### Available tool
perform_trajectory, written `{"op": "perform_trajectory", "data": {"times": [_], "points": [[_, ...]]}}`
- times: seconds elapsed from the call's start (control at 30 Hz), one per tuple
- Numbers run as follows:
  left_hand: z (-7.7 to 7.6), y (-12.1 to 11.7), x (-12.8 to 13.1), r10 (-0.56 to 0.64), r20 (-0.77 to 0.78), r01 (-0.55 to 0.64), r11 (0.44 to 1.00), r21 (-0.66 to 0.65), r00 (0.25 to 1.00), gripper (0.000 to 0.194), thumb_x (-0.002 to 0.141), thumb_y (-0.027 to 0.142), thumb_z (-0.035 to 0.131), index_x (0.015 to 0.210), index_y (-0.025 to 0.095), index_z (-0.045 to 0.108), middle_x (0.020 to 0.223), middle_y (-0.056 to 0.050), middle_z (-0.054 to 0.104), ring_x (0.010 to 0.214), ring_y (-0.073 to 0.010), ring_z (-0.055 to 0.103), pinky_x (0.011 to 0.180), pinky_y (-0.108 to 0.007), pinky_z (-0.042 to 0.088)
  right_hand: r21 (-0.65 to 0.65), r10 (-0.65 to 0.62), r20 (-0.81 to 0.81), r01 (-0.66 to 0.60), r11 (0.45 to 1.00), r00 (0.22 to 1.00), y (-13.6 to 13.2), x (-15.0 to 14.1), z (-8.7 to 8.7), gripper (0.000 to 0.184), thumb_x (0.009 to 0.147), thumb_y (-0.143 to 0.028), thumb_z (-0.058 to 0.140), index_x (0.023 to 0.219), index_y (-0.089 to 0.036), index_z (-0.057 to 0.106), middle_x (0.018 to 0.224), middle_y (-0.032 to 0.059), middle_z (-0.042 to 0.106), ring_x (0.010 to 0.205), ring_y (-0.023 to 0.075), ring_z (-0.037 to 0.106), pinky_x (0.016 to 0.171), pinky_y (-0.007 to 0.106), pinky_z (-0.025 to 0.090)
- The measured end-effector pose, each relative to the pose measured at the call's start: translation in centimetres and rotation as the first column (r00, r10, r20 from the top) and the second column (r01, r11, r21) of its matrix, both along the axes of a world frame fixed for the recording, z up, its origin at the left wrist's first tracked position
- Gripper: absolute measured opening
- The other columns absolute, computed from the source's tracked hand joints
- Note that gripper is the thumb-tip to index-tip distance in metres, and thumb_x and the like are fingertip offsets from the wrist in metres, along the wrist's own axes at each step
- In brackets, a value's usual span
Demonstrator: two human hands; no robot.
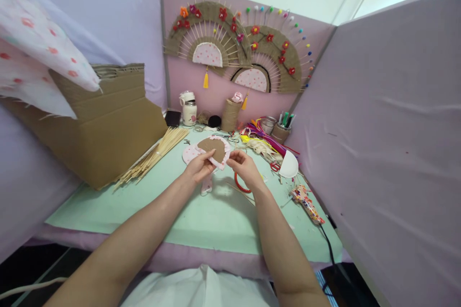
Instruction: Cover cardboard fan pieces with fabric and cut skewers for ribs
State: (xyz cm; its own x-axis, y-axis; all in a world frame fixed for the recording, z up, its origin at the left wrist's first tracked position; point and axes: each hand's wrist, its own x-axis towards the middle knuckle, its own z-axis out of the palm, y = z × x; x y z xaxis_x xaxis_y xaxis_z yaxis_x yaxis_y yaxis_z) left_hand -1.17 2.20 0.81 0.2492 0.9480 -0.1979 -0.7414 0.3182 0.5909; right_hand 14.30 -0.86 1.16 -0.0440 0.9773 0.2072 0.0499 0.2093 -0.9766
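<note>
Both my hands hold up a brown cardboard half-disc (213, 147) edged with pink dotted fabric, above the pale green mat (201, 216). My left hand (200, 166) pinches its lower left edge, fingers closed. My right hand (243, 165) pinches the lower right edge, fingers closed too. A pink dotted fabric piece (189, 153) lies on the mat just left of my left hand. Under my right wrist lies a red ring shape (240, 185), partly hidden.
A bundle of bamboo sticks (154, 157) leans by a cardboard box (104, 120) on the left. Jars, a twine roll (230, 115), a pen cup (281, 130), pipe cleaners, red scissors (275, 167), a white half-disc (288, 165) and a glue gun (308, 204) sit at the back and right. Two decorated fans (237, 48) hang on the pink wall.
</note>
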Motion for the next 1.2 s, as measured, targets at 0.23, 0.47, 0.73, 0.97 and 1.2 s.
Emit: {"op": "perform_trajectory", "data": {"times": [0.23,0.47,0.73,0.97,1.2], "points": [[0.5,0.0,-0.2,0.008,0.073,-0.006,1.0,-0.03,0.997,0.027,0.081,0.001,0.052,0.103,0.012,0.062,0.088,-0.005,0.072,0.076,-0.0129,0.068,0.079,-0.024,0.055,0.035,0.049,0.001,-0.049,0.998,0.999,-0.4,0.1,0.4,0.028,0.073,-0.048,0.064,0.078,-0.02,0.06,0.069,0.0007,0.062,0.06,0.0117,0.049,0.058,0.025,0.038],[0.6,-0.5,0.0,-0.013,0.039,0.012,1.0,0.021,0.999,0.034,0.08,-0.001,0.051,0.109,0.012,0.06,0.084,-0.004,0.072,0.072,-0.013,0.068,0.077,-0.026,0.056,0.056,-0.041,-0.096,0.047,0.997,0.995,0.2,0.2,-0.1,0.042,0.08,-0.06,0.051,0.074,-0.019,0.059,0.066,0.0014,0.058,0.057,0.0118,0.047,0.052,0.024,0.035],[0.1,-1.1,0.7,-0.017,-0.042,0.025,0.978,0.209,0.999,0.032,0.078,0.001,0.057,0.108,0.011,0.061,0.1,-0.01,0.072,0.094,-0.0196,0.067,0.095,-0.038,0.051,0.189,-0.182,0.11,0.159,0.969,0.977,0.6,0.1,-1.0,0.03,0.076,-0.047,0.06,0.066,-0.019,0.054,0.061,-0.003,0.051,0.057,0.0116,0.043,0.057,0.025,0.036],[-0.1,-0.9,0.6,-0.014,-0.04,0.023,0.975,0.222,0.999,0.033,0.077,0.003,0.059,0.109,0.012,0.061,0.101,-0.01,0.071,0.098,-0.0202,0.067,0.097,-0.038,0.05,0.14,-0.176,0.118,0.159,0.977,0.977,0.5,0.1,-0.7,0.036,0.075,-0.054,0.06,0.066,-0.019,0.053,0.058,-0.0035,0.049,0.056,0.0117,0.044,0.055,0.024,0.035],[-0.2,-1.4,0.9,-0.043,-0.123,0.072,0.967,0.244,0.991,0.038,0.073,0.005,0.065,0.11,0.013,0.062,0.107,-0.011,0.07,0.103,-0.0229,0.064,0.099,-0.042,0.046,0.16,-0.221,0.1,0.204,0.966,0.97,0.7,0.3,-0.9,0.046,0.082,-0.06,0.045,0.059,-0.02,0.047,0.055,-0.0034,0.043,0.054,0.0114,0.038,0.052,0.025,0.031]]}}
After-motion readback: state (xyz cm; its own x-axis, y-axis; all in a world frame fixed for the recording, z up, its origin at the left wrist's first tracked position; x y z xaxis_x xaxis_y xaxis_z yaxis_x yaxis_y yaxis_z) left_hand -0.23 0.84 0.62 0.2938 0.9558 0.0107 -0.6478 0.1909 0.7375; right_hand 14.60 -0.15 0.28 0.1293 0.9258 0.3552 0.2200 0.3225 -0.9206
